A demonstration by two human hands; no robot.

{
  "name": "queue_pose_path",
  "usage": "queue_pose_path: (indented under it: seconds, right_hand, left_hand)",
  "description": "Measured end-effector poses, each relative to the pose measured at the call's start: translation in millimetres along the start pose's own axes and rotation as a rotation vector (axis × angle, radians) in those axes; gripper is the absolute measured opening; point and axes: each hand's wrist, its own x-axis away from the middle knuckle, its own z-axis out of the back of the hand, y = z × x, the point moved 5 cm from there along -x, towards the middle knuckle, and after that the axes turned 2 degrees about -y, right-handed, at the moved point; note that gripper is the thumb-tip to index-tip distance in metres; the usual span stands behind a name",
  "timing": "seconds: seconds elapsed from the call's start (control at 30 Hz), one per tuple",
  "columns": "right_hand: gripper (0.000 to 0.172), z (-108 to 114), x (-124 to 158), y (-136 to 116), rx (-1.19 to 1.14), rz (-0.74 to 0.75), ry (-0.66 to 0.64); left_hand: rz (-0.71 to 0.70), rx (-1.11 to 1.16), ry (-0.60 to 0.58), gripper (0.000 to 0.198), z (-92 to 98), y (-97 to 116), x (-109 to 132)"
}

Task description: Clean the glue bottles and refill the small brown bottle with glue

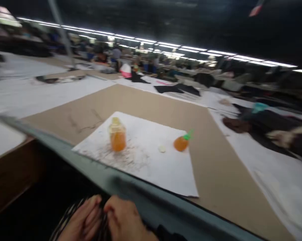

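My left hand (82,219) is low in the view, just short of the table edge, its fingers curled together. Close beside it, with a narrow gap between, my right hand (127,219) is also curled, fingertips turned toward the left one. What either holds, if anything, is hidden. Dark cloth with light stripes shows around and below them. On a white sheet (145,164) beyond the edge stands a clear bottle (118,139) of orange liquid with a yellowish top. A small orange squeeze bottle (181,144) with a green nozzle and a pale round disc (162,149) are farther right.
Brown board (221,174) lies under the white sheet, along the grey-green table edge (166,197). Dark scraps are scattered near the clear bottle. Dark cloth pieces (178,88) lie farther back and a fabric pile (268,130) at right. A metal pole (62,31) rises at left.
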Motion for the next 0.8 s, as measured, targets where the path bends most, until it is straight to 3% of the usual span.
queue_pose_path:
  seconds: [0.1, 0.2, 0.37, 0.63, 0.8]
  right_hand:
    - [0.019, -16.9, -24.8, -6.1, -0.137, -0.037, -0.15]
    - [0.016, -21.3, -56.2, -20.9, -0.202, -0.007, -0.212]
    - [0.014, -40.1, -111.8, -43.3, -0.249, 0.082, -0.257]
    - [0.004, -114.6, -189.2, -50.4, -0.21, 0.108, -0.314]
    - [0.019, -152.9, -217.1, -59.0, -0.169, 0.145, -0.331]
  left_hand:
    - [-0.067, 0.201, -0.169, 0.036, 28.2, 0.9, 10.2]
    - [-0.084, 0.288, -0.113, 0.037, 51.3, -6.2, 7.0]
    - [-0.032, 0.363, -0.056, 0.022, 77.2, -23.7, 3.0]
    - [0.039, 0.337, -0.091, 0.021, 86.5, -27.9, -5.3]
    - [0.038, 0.341, -0.099, 0.027, 87.9, -26.1, -6.6]
